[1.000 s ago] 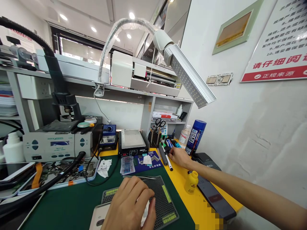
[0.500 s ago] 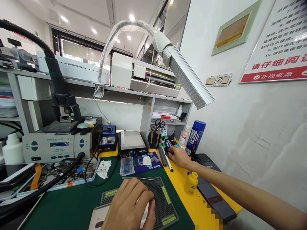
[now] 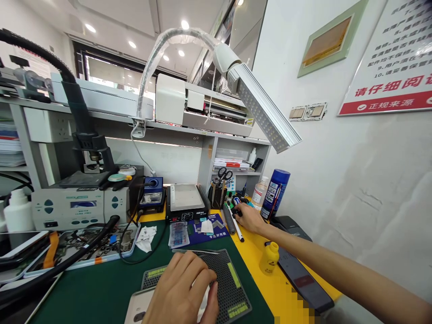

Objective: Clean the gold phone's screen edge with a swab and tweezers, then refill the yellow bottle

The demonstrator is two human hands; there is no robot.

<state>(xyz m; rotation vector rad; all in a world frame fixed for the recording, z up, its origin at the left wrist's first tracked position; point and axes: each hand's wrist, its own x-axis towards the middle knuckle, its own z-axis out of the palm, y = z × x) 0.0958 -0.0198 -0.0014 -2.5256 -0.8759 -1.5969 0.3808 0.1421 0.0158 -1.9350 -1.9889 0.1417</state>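
Observation:
My left hand (image 3: 184, 292) rests, fingers curled, on a phone (image 3: 140, 308) and a white cloth lying at the near edge of a black perforated mat (image 3: 227, 279). My right hand (image 3: 249, 219) reaches far across the yellow mat to a cluster of small tools by the blue spray can (image 3: 275, 192). Its fingers are closed around a small dark tool (image 3: 237, 202). A white pen (image 3: 235, 223) and a black pen (image 3: 229, 219) lie just left of that hand.
A yellow bottle (image 3: 269, 257) and a dark phone (image 3: 302, 281) lie under my right forearm. A hot plate (image 3: 186, 201), soldering station (image 3: 79, 204), parts tray (image 3: 84, 245) and tool cup with scissors (image 3: 219, 189) line the back. An LED lamp (image 3: 263, 108) hangs overhead.
My right hand has crept slightly further back toward the tool cluster and closed on a small dark tool. My left hand has stayed on the phone.

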